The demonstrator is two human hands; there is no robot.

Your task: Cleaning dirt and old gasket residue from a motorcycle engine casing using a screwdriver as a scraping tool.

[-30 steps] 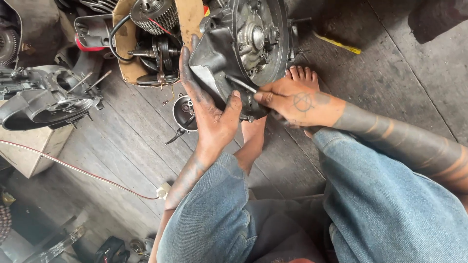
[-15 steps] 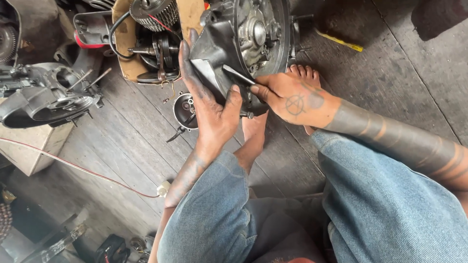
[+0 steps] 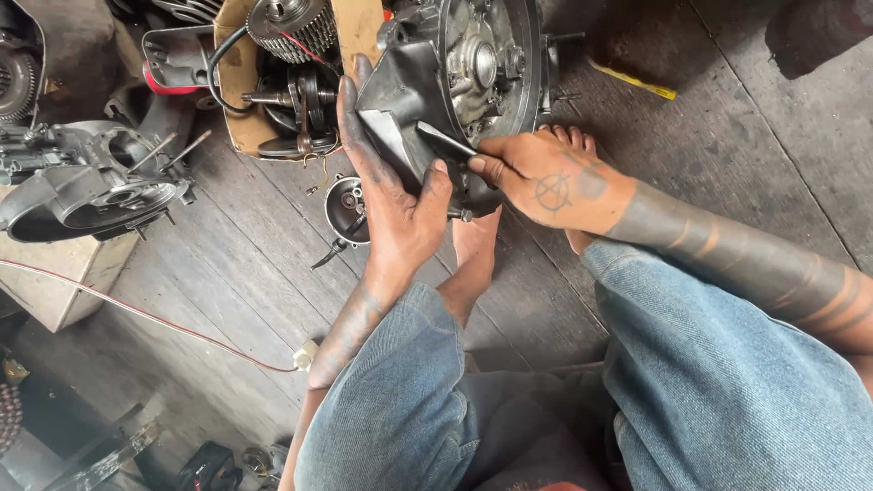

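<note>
Right hand (image 3: 555,186) has slid its pinched blade (image 3: 446,143) left along the engine case (image 3: 455,64); scraping continues. Left hand (image 3: 391,195) stays clamped on case.

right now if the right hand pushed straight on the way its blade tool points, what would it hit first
The right hand aims its dark tool up and left, tip already against the engine case. Going on, it would likely meet that case first, just beside the left hand; depth is unclear.

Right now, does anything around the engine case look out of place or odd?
A yellow strip lies loose on the floor planks beyond the engine case. A red wire trails across them. No spill is visible.
</note>
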